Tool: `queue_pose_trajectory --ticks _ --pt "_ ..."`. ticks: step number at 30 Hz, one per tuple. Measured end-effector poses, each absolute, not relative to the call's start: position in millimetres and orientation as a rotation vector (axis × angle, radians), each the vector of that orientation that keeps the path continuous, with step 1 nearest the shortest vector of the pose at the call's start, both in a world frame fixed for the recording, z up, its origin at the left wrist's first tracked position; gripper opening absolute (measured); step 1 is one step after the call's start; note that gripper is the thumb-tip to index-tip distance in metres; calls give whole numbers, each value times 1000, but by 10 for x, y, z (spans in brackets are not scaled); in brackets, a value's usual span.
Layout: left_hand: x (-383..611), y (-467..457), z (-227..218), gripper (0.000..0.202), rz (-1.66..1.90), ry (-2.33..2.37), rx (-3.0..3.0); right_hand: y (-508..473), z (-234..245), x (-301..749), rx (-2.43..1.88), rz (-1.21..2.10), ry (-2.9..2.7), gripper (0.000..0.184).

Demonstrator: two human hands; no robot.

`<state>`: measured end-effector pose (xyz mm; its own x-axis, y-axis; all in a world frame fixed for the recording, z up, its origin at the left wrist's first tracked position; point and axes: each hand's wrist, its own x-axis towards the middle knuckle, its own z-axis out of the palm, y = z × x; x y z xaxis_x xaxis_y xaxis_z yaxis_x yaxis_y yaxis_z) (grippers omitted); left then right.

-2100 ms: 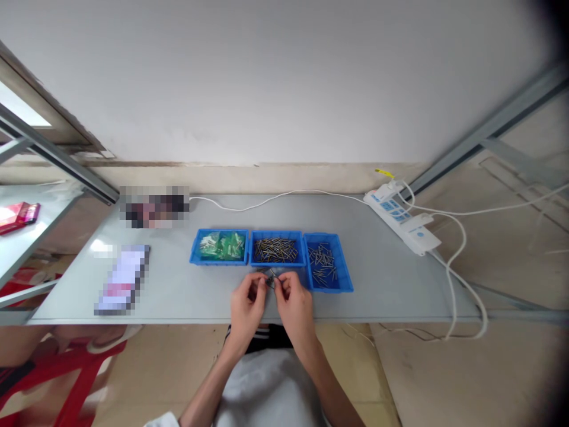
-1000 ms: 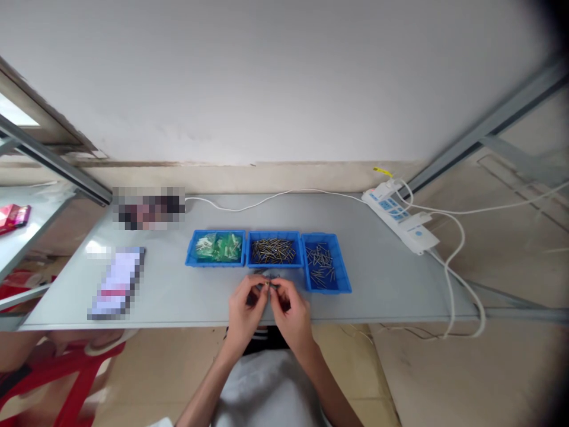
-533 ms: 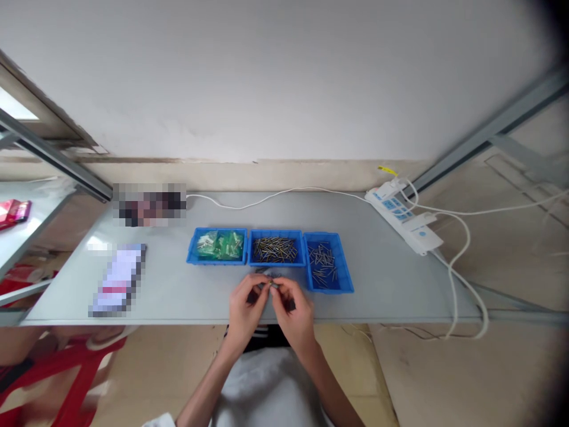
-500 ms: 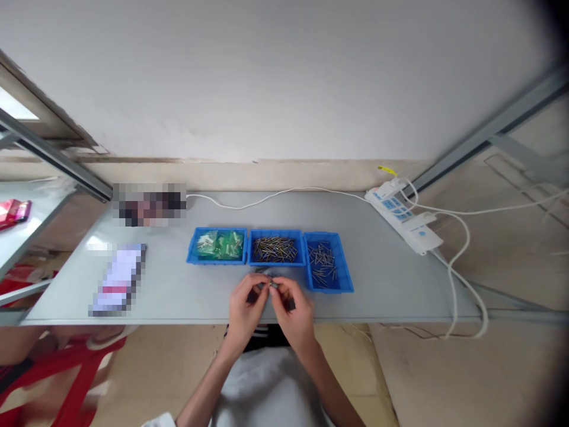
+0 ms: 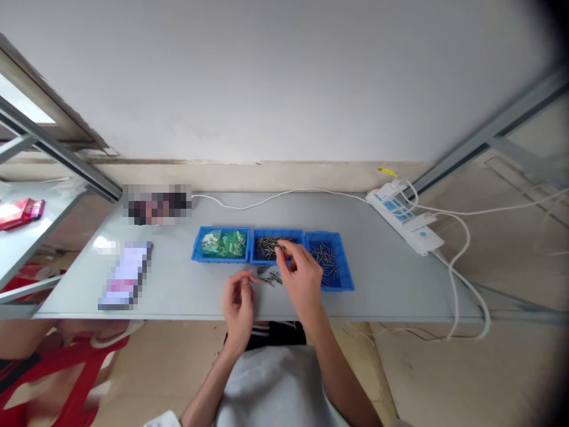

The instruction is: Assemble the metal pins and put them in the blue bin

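Observation:
My right hand [image 5: 302, 274] reaches over the front edge of the middle blue bin [image 5: 255, 261], thumb and forefinger pinched at the thin metal pins [image 5: 268, 242] inside. Whether a pin is between those fingertips cannot be made out. Nearer to me, my left hand [image 5: 239, 299] hovers above the table, fingers curled and tips together; what they hold, if anything, is too small to name. Between the hands a small loose group of metal pins [image 5: 269, 277] lies on the table, partly covered by my right hand.
The left blue bin [image 5: 194, 255] contains green-tinted bags of small pale parts [image 5: 223, 243]. More pins lie in the right blue bin [image 5: 344, 279]. A blurred phone [image 5: 127, 276] is at left, and a white power strip [image 5: 402, 219] with cables at right. Someone's leg shows beside a red stool.
My hands were together in front of the bins and have parted. The right moved up to the middle bin; the left shifted slightly left. The pins on the table are now uncovered.

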<state>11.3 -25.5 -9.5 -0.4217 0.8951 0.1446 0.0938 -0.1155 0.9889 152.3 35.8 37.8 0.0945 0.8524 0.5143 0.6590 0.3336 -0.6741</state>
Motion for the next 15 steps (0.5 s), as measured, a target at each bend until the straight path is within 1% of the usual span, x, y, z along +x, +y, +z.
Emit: queue_pose_trajectory --ticks 4,9,15 --pt "121 -250 -88 30 1599 1499 1113 57 136 1540 -1392 332 -1850 22" --pt "111 -242 -79 28 1549 1485 1123 -209 -151 1571 -1593 307 -1853 20" --pt "113 -233 -76 32 1494 1517 1154 -199 -227 1583 -1680 290 -1890 14"
